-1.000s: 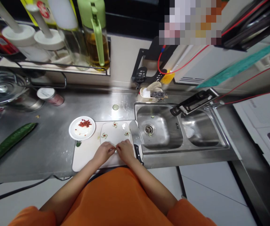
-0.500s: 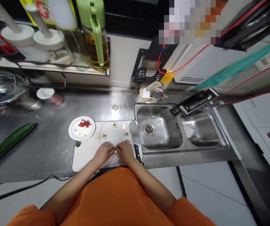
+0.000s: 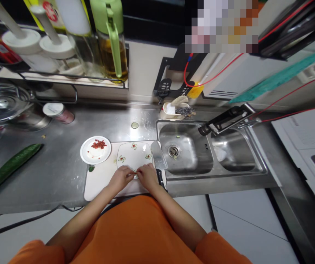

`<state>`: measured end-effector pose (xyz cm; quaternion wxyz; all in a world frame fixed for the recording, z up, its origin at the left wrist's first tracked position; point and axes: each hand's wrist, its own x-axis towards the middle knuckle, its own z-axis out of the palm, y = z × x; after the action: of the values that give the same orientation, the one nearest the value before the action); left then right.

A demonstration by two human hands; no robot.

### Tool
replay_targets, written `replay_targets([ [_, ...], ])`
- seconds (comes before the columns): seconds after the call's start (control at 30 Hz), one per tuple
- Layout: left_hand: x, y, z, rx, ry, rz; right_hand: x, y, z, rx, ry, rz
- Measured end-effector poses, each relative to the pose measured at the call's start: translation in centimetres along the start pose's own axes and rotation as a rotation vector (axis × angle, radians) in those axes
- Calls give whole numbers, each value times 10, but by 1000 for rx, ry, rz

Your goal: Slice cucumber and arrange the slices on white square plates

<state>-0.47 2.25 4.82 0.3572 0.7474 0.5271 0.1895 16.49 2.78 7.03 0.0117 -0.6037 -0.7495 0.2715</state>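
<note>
While both hands [image 3: 135, 176] pinch one garnish [image 3: 136, 172]: three garnishes on plate [image 3: 141, 158].

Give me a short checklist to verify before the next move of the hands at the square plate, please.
1. Both hands at the plate's near edge: left hand and right hand meet fingertip to fingertip: ok.
2. Piece between fingertips: too small to identify: cannot tell.
3. Square plate lies flat on the cutting board: ok.
4. Cleaver close beside the right hand: not ok.
5. Small round plate with red bits apart from the hands: ok.
</note>
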Motion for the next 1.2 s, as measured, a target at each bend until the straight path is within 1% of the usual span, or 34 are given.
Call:
replay_targets([
  [0.23,1,2,-2,3,11,11,0,1,-2,10,3,-11],
  [0.67,1,4,-4,-19,34,9,-1,4,0,5,16,10],
  [0.77,0,3,-6,-24,60,10,-2,5,-1,22,47,19],
  [0.83,-2,2,-9,-29,101,0,-4,8,-1,36,75,31],
  [0.97,-14,-4,-20,-47,210,-76,-11,18,-1,81,157,57],
  [1.1,-31,-14,-31,-70,303,-232,-22,30,-2,146,262,84],
  [1.2,-44,-23,-33,-99,331,-360,-31,37,-3,224,328,123],
])
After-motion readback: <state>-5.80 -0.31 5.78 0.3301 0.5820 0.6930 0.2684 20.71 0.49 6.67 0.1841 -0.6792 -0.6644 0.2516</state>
